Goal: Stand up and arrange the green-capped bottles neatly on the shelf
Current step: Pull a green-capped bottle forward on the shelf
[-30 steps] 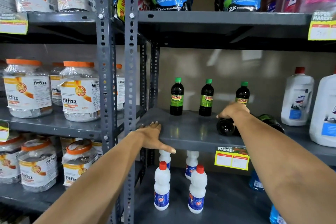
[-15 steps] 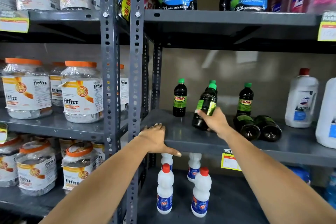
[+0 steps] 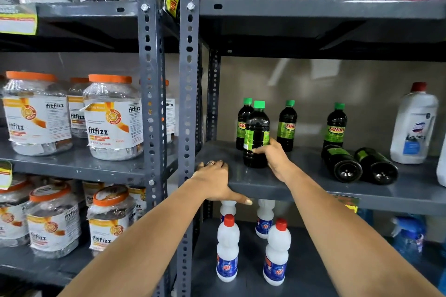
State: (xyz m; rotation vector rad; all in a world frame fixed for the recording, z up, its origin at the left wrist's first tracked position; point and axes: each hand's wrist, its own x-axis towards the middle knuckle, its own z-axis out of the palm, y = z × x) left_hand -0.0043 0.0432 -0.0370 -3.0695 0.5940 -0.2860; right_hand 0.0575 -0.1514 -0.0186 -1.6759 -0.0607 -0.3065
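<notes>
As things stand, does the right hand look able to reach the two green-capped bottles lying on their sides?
Probably yes, once it lets go. The right hand grips an upright bottle; the lying bottles sit further right on the same shelf, with open shelf between.

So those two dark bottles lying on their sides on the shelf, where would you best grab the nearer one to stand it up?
Probably around the belly of the left lying bottle, from above. Its round base faces the shelf edge and its neck points back toward the wall, so the side is open on top. The other lying bottle sits close on its right, so fingers fit better over the top than alongside.
</notes>
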